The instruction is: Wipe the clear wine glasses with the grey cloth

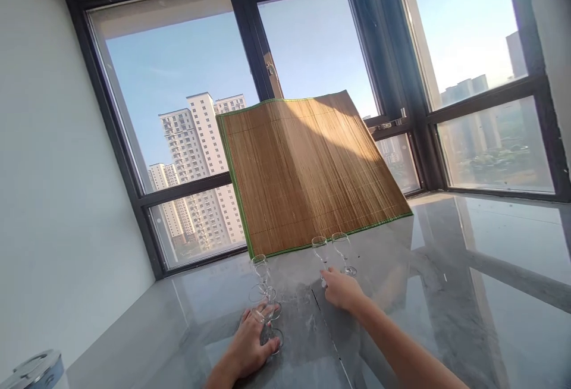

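Observation:
My left hand (250,344) is at the bottom centre, its fingers closed around the base and stem of a small clear stemmed glass (266,325). Just behind it stands another clear stemmed glass (262,279). My right hand (342,291) reaches forward, fingers curled at the foot of a third stemmed glass (320,253). One more stemmed glass (342,252) stands right beside that one. A brown bamboo mat with a green edge (307,175) leans against the window behind the glasses.
The glasses stand on a glossy grey marble counter (468,294) running along large dark-framed windows (250,38). A white wall (49,169) closes the left side. A round silver lid or container (33,371) sits at the bottom left corner.

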`<act>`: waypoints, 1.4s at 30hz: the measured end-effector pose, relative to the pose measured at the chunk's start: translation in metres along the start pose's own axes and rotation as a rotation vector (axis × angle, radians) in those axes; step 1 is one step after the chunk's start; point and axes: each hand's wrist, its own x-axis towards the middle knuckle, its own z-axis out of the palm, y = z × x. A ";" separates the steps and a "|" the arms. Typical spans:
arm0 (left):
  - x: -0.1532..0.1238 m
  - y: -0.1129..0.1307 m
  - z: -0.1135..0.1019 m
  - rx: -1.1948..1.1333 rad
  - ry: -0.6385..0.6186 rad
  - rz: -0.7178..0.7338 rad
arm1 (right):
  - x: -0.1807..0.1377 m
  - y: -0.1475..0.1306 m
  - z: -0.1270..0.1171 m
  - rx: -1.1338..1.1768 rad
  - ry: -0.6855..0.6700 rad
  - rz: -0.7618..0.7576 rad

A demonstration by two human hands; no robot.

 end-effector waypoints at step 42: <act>0.003 0.006 0.000 -0.049 0.077 -0.066 | -0.012 0.039 -0.020 0.089 0.049 0.218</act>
